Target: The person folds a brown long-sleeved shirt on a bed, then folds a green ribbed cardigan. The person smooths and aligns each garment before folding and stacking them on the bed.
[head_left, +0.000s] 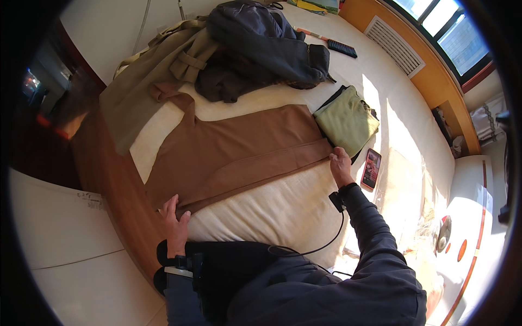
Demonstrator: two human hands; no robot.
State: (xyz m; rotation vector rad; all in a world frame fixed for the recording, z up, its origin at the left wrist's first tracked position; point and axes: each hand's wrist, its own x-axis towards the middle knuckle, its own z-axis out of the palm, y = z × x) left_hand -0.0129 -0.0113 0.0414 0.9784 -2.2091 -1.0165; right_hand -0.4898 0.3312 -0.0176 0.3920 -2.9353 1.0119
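A brown long-sleeved garment point(239, 141) lies spread across the cream bed, with one long strip folded along its near edge. A narrower sleeve-like part bends away at its far left. My left hand point(175, 228) rests at the near left corner of the cloth, fingers and thumb apart. At the near right corner, my right hand point(341, 167) has its fingers closed on the garment's edge. Just beyond that hand sits a folded green garment point(348, 119), with dark cloth showing beneath it. A phone point(371, 169) with a lit screen lies to the right of my right hand.
Dark jackets point(261, 49) and an olive coat point(147, 98) are heaped at the far side of the bed. A black-bristled brush point(341, 48) lies beyond them to the right. A cable point(321, 250) runs from my right wrist. Clear plastic point(397, 212) lies in sunlight.
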